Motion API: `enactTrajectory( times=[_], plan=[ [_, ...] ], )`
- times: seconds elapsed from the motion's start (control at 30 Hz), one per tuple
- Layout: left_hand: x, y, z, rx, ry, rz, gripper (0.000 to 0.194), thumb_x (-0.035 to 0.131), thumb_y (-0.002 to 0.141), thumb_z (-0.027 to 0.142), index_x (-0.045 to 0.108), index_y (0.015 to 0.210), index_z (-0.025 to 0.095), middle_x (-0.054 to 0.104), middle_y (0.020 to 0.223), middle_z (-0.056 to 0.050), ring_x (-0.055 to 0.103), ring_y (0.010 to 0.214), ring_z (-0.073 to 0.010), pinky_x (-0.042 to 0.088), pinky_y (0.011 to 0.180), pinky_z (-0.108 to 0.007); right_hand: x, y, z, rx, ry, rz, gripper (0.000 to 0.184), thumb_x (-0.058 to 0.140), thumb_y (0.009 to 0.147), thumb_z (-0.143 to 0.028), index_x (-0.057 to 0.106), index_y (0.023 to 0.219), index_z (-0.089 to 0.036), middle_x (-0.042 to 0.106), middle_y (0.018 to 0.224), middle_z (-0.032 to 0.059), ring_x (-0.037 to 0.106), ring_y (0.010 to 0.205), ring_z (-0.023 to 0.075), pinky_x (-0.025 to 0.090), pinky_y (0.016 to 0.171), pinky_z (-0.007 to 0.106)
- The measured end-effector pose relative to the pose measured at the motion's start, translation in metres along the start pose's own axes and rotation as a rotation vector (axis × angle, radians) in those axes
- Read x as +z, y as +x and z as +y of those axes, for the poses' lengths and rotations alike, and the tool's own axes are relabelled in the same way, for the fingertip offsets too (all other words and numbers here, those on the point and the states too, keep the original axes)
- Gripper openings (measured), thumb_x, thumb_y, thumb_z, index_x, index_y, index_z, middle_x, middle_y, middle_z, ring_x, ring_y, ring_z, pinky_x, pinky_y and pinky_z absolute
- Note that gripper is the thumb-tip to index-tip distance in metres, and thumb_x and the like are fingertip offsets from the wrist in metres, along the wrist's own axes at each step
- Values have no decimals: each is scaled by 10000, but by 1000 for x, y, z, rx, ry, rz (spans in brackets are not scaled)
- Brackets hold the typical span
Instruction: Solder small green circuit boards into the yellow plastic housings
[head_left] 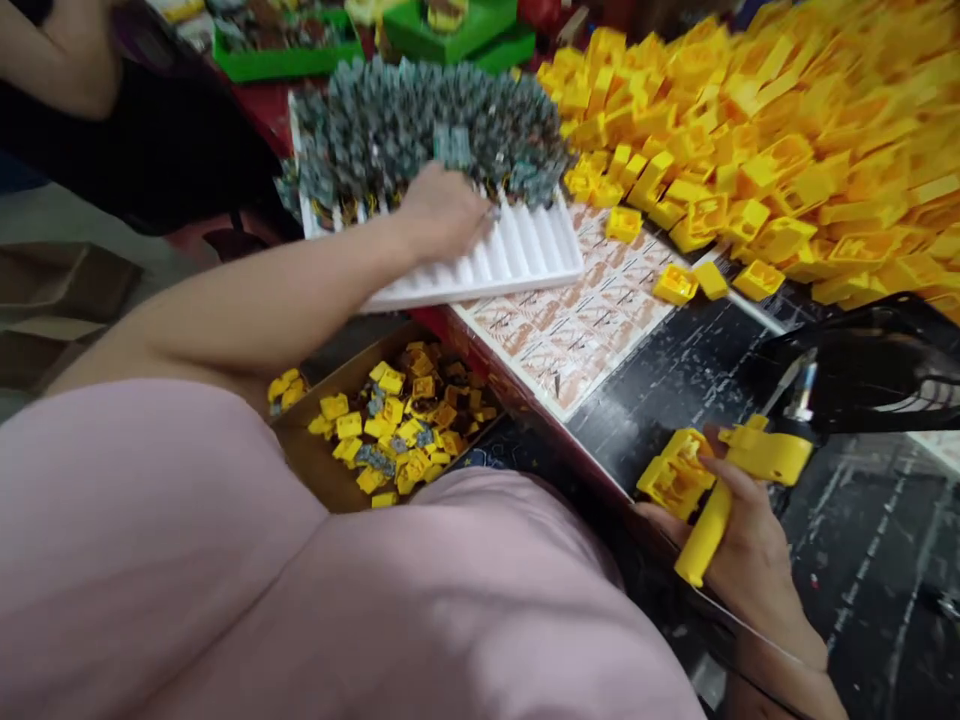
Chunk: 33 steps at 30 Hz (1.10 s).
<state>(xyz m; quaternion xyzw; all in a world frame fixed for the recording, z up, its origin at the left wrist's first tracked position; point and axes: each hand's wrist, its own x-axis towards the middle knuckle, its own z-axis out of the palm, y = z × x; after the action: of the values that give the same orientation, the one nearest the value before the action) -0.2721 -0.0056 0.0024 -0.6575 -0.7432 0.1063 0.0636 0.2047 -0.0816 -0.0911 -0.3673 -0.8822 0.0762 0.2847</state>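
Around the right grip (739,545), curled fairly narrow, sat a cluster of yellow plastic frames (675,475), with a long yellow bar (701,530) jutting down past the fingers. They looked light and stiff, apt to slip against one another, and the bar seemed the surest place to take hold. Over on the white ribbed tray (517,262), the left grip (442,212) pressed low with its fingers bent, too blurred to tell whether it held anything. Grey metal pieces (427,130) stood densely packed across the tray's far rows, looking small and fiddly. Nearer the body, a cardboard box (315,465) held loose yellow parts (397,425) mixed with some grey. A printed sheet (570,330) lay on the black counter (675,400), a great heap of yellow parts (750,150) spread beyond it, and another person's arm (52,60) showed at the top left.
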Motion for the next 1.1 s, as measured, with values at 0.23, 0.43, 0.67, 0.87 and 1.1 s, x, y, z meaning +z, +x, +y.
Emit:
enactTrajectory(
  times=[0.23, 0.43, 0.67, 0.87, 1.1],
  plan=[
    [-40, -39, 16, 144, -741, 287, 570, 190, 1124, 240, 615, 1358, -61, 735, 1327, -94, 704, 1246, -247, 519, 963, -371, -7, 5, -12, 70, 81, 3, 766, 884, 883, -573, 536, 1511, -306, 616, 1593, 129, 610, 1453, 446, 563, 1162, 715],
    [-39, -58, 139, 451, -1250, -510, 415, 515, 1099, 219, 599, 1498, 142, 813, 904, -83, 754, 626, -151, 591, 628, -293, -14, 35, -53, -39, 133, 226, 499, 892, 894, -200, 619, 1298, -307, 800, 1294, 53, 776, 1230, 283, 664, 1030, 436],
    [-9, -72, 197, 527, -1845, -1026, 509, 520, 1102, 506, 714, 1382, 127, 817, 856, -102, 708, 563, -145, 634, 635, -290, -16, 40, -64, -15, 55, 433, 355, 805, 929, -85, 644, 1171, -289, 809, 1043, -10, 830, 876, 176, 703, 816, 263],
    [-2, -92, 202, 666, -1742, -244, 421, 739, 1009, 537, 833, 1290, 238, 774, 1405, -105, 703, 1373, -279, 544, 1210, -377, -13, 31, -64, 229, 245, 633, 301, 833, 933, -158, 647, 1135, -282, 721, 994, -56, 793, 806, 103, 675, 807, 166],
    [-18, -97, 245, 394, -2173, -188, 353, 878, 878, 609, 888, 930, 260, 843, 1021, -46, 778, 1014, -190, 624, 960, -293, 6, 28, -68, 261, 250, 698, 291, 831, 941, -197, 662, 1157, -294, 743, 980, -45, 801, 815, 137, 703, 775, 222]
  ],
)
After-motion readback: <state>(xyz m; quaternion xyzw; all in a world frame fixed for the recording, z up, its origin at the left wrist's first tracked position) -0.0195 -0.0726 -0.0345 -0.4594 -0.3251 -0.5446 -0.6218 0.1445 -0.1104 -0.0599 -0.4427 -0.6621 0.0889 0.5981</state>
